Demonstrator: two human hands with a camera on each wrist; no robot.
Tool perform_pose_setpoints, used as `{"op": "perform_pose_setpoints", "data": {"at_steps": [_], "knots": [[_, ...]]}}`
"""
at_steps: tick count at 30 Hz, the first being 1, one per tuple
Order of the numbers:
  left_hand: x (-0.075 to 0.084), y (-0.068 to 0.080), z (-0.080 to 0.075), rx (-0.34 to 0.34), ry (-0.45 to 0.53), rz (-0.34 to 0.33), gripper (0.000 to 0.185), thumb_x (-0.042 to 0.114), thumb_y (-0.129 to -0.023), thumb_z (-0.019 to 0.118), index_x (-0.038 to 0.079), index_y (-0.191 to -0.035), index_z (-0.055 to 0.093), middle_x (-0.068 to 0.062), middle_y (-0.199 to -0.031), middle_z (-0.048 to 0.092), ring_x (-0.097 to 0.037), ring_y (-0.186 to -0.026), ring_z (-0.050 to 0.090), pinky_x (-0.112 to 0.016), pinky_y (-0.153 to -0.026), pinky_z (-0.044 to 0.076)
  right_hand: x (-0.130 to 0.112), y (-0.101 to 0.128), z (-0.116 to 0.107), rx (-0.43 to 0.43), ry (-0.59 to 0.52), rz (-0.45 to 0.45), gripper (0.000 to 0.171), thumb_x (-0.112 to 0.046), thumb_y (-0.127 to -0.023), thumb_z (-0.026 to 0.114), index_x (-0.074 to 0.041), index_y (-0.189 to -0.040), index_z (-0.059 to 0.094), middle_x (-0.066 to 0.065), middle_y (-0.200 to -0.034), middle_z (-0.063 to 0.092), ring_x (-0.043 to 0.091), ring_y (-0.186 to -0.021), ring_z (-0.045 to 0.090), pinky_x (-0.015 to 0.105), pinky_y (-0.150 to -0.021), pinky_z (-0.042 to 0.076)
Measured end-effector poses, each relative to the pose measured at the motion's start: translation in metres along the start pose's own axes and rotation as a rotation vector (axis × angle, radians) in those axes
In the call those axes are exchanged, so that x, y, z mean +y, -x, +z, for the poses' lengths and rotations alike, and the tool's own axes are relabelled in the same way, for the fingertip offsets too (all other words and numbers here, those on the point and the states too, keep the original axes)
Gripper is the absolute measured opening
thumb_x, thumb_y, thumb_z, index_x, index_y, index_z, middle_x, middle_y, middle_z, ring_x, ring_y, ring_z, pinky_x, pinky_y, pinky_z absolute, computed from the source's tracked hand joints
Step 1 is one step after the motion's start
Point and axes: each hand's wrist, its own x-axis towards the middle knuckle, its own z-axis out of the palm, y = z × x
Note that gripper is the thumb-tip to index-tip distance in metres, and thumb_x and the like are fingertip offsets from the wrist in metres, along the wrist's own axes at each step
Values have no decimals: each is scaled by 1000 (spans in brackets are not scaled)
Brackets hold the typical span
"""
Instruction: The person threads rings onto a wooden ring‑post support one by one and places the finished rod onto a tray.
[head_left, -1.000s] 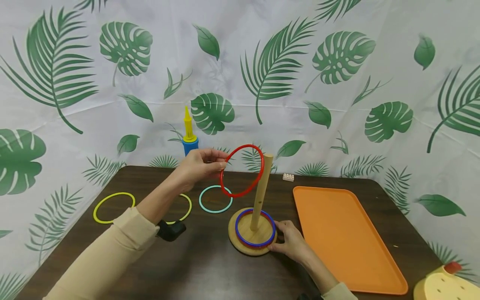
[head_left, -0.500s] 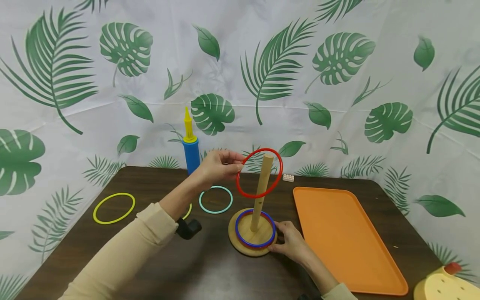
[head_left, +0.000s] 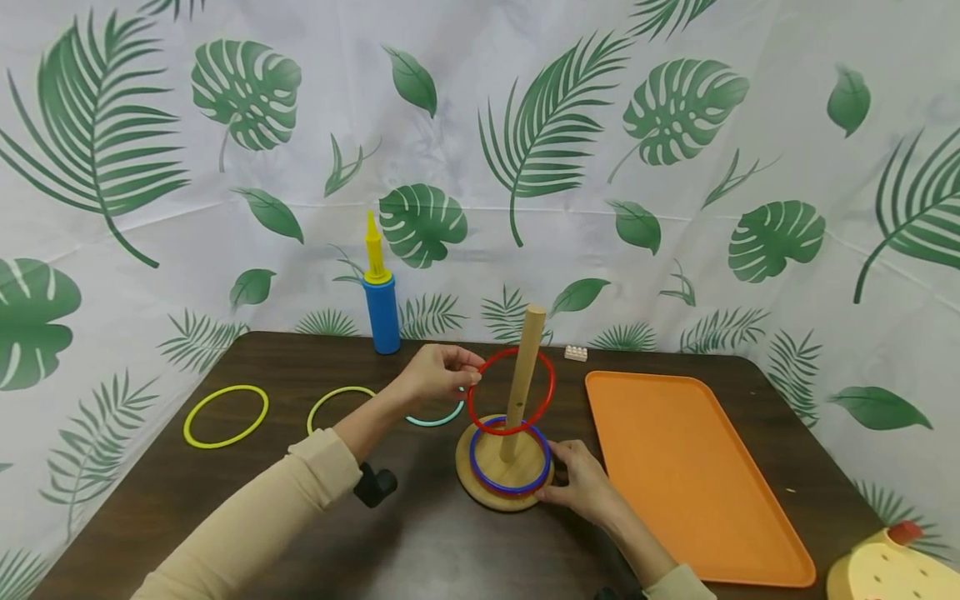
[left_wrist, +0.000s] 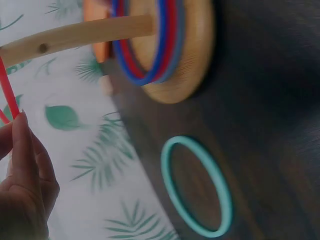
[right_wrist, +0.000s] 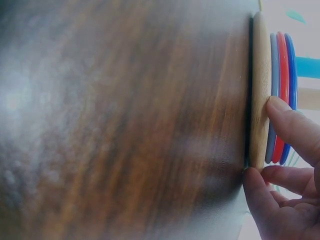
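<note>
Fingers of the left hand (head_left: 435, 377) pinch the red ring (head_left: 512, 392) at its left edge, holding it tilted around the wooden peg (head_left: 522, 379), partway down the shaft. Just below sits the round wooden base (head_left: 480, 485), stacked with rings (a blue ring (head_left: 510, 487) lies on top). The right hand (head_left: 585, 483) holds the base's right rim, fingertips curled against it. A teal ring (left_wrist: 197, 187) lies flat on the table (head_left: 420, 542) just beneath the left hand, and an orange tray (head_left: 697, 475) lies right of the right hand.
</note>
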Motion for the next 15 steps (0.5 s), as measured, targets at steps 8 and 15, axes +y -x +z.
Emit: {"op": "perform_pose_setpoints", "data": {"at_steps": [8,15], "knots": [[-30,1,16,5,-50,-69,18,-1,-85,65,-3,-103,66,-8,-83,64,-11,-69,61,-38,-71,58,1,0,0,-1,-4,8,71,-7,-65,85,11,-125,53,16,-110,52,29,-106,52,43,-88,51],[-49,0,30,11,-113,-88,14,-2,-81,66,-3,-95,69,-7,-78,67,-10,-59,61,-32,-61,58,3,0,-1,-13,-18,-12,65,-6,-65,84,7,-122,57,16,-110,51,29,-106,51,41,-86,53]]}}
